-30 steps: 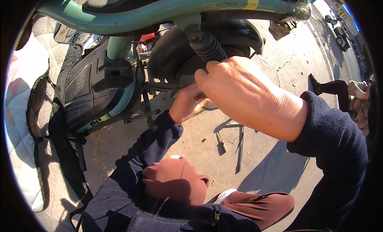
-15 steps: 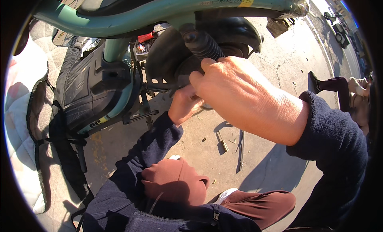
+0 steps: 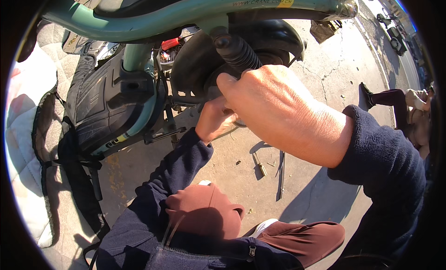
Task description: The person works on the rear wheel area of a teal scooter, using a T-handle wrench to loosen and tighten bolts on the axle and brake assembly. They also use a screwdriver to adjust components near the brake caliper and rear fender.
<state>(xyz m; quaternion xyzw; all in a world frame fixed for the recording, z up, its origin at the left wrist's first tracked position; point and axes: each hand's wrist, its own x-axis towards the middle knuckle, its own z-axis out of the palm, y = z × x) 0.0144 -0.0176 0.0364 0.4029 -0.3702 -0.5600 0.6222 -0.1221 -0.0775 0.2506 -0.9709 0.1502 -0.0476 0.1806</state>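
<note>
Both of my hands meet at the wheel area of a scooter with a green tubular frame point(image 3: 153, 27). My right hand point(image 3: 274, 107) reaches in from the right, its fingers curled and pinched just below the black ribbed shock absorber point(image 3: 237, 53). Close under it, my left hand point(image 3: 213, 119) has its fingers bent inward, partly covered by the right. Whatever the two hands grip between them is hidden behind the fingers. Behind them lie the black wheel and fender point(image 3: 274, 35).
A screwdriver point(image 3: 261, 167) and a long dark metal rod point(image 3: 281, 177) lie on the concrete before me. The scooter's black footboard housing point(image 3: 114, 103) stands to the left, with a quilted cover point(image 3: 28, 144) beyond. Another person's leg point(image 3: 390, 99) shows far right.
My right hand has shifted slightly left and its raised index finger has curled down. The left hand stays nearly in place.
</note>
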